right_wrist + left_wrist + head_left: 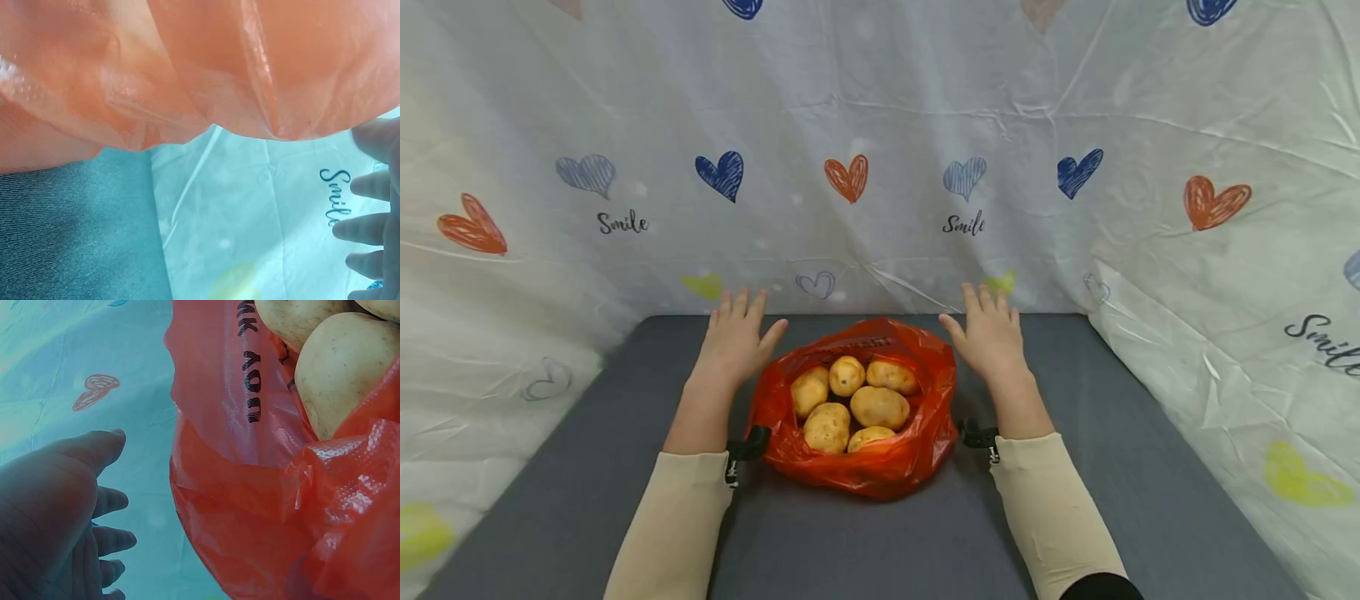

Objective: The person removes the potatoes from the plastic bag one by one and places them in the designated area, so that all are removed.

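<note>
A red plastic bag (880,477) stands on the grey table with its mouth spread wide. Several yellow-skinned potatoes (880,407) lie inside it. My left hand (735,343) is held out to the left of the bag, fingers straight and thumb apart, with nothing in it. On the other side, my right hand (990,337) is stretched out the same way, fingers spread, also holding nothing. In the left wrist view, a gap shows between the left hand (56,512) and the bag's rim (212,487). The right wrist view shows the bag (187,69) close beside the right fingers (369,228).
The grey table (880,550) reaches back to a white sheet (895,83) printed with hearts and the word Smile, which hangs behind and along both sides. A dark wrist camera mount (748,444) on the left arm overlaps the bag's edge in the head view.
</note>
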A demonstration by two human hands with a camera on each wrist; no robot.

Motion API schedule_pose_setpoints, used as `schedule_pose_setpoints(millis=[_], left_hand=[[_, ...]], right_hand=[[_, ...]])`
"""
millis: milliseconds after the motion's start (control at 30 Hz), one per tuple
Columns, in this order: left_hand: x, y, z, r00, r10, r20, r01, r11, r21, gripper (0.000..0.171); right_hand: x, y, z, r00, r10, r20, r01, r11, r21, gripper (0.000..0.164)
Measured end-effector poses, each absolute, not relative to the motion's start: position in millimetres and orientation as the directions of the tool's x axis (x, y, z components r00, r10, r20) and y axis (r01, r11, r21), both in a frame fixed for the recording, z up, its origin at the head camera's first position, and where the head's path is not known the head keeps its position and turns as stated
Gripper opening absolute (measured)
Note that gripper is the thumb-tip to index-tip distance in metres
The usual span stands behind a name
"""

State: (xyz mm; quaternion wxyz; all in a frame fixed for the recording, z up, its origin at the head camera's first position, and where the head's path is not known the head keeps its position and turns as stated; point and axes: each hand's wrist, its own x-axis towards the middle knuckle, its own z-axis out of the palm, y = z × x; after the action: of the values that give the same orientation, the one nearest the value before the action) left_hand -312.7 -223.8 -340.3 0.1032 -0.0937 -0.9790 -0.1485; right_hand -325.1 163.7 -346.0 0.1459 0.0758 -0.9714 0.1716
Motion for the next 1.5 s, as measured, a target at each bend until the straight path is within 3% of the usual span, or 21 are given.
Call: schedule_pose_setpoints(millis=[400, 633, 800, 1033, 1133, 1300, 1500], left_hand=[[-312, -220, -340, -0.963, 0.192, 0.19, 0.239, 0.932, 0.271, 0.083], [-293, -230, -337, -0.962, 0.265, 0.067, 0.266, 0.855, 0.445, 0.085], [-284, -241, -346, -0.939, 0.332, 0.086, 0.325, 0.781, 0.533, 0.081], [-281, -252, -387, -0.887, 0.425, 0.179, 0.433, 0.635, 0.64, 0.076], [-283, -251, -402, -0.857, 0.467, 0.216, 0.485, 0.592, 0.644, 0.063], [-287, -250, -414, -0.833, 0.471, 0.291, 0.546, 0.611, 0.573, 0.039], [-291, -251, -411, -0.836, 0.44, 0.329, 0.548, 0.636, 0.543, 0.043]], right_hand=[[-323, 162, -339, -0.934, -0.157, 0.321, -0.252, 0.927, -0.279, 0.075], [-296, 161, -328, -0.926, -0.163, 0.341, -0.3, 0.865, -0.402, 0.061], [-275, 152, -315, -0.861, -0.237, 0.449, -0.447, 0.774, -0.449, 0.051], [-257, 126, -321, -0.735, -0.419, 0.533, -0.659, 0.626, -0.417, 0.041], [-254, 117, -327, -0.699, -0.509, 0.502, -0.711, 0.571, -0.411, 0.038], [-252, 105, -335, -0.699, -0.632, 0.335, -0.711, 0.563, -0.421, 0.033], [-255, 100, -339, -0.758, -0.637, 0.139, -0.631, 0.662, -0.405, 0.036]])
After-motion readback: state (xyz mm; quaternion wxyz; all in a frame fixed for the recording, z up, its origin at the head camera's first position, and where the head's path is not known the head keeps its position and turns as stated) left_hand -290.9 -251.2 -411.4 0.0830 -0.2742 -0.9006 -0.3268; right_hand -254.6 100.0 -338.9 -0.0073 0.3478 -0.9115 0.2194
